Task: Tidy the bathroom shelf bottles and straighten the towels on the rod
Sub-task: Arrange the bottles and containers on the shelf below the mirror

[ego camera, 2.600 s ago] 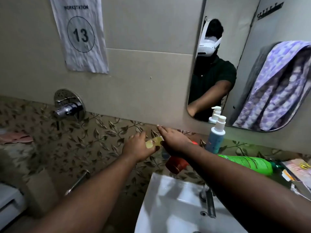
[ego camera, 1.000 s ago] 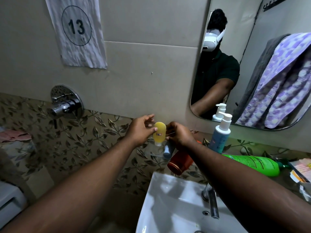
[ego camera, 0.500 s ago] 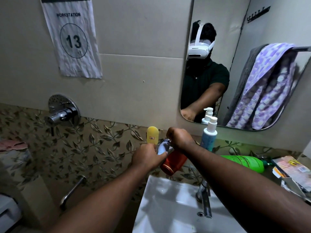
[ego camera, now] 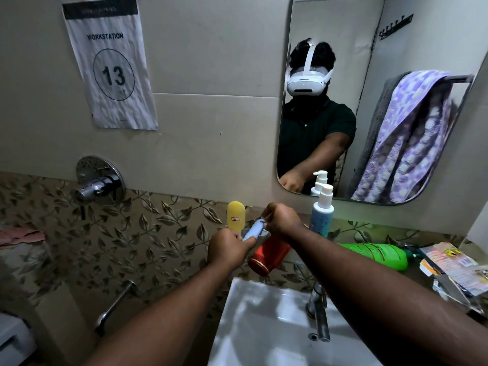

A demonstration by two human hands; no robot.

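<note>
A small yellow bottle stands upright on the shelf against the leaf-patterned tiles. Just right of it, my left hand grips the lower end of a small pale blue tube that is tilted. My right hand is curled at the tube's upper end, pinching it. Under my hands an orange-red bottle lies on its side. A blue pump bottle stands upright to the right, and a green bottle lies flat beyond it. Purple patterned and grey towels hang bunched on a rod, seen in the mirror.
A white sink with a chrome tap sits below my arms. Crumpled packets lie at the shelf's right end. A chrome wall valve and a spout are on the left, under a paper sign.
The yellow bottle went from lying in both hands to standing on the shelf. Both hands then moved right onto the pale blue tube, and hold it a little higher now.
</note>
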